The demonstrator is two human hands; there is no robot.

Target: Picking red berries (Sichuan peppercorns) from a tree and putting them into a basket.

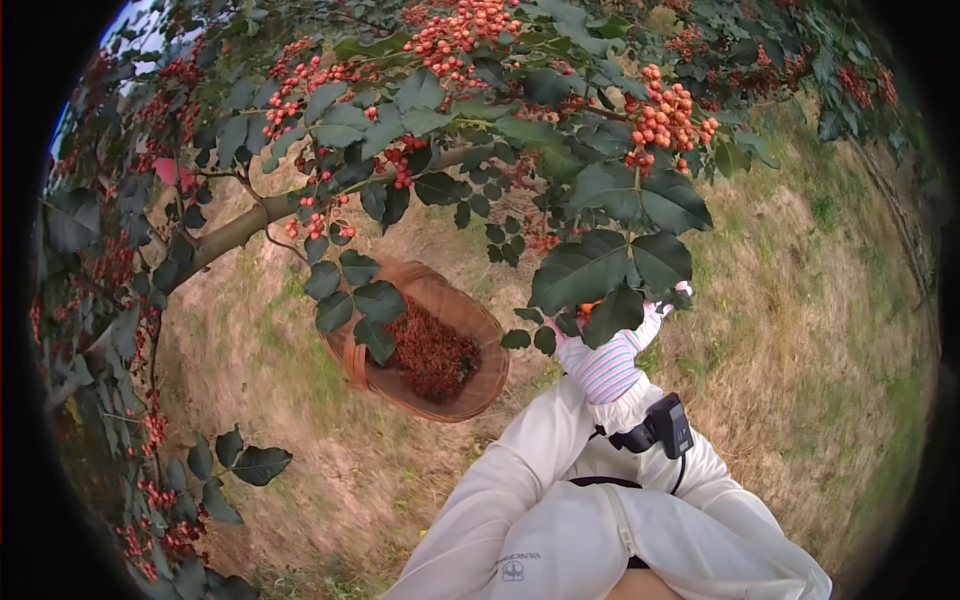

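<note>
My hands are close together in pink-tipped striped gloves, partly behind the leaves of a Sichuan pepper branch. My right hand has a white cuff, with a black device by its wrist. Its fingers reach up beneath the leaves, where their grip is hidden. Just left and mostly covered is my left hand; whether it holds anything cannot be seen. A small orange thing shows between the leaves near the gloves. Above hangs a red pepper cluster, apart from both hands.
Left of my hands, a woven basket on the dry grass holds picked red peppercorns. A thick bough crosses the upper left. More fruit clusters hang overhead and down the left side. A pinkish-red object shows among leaves.
</note>
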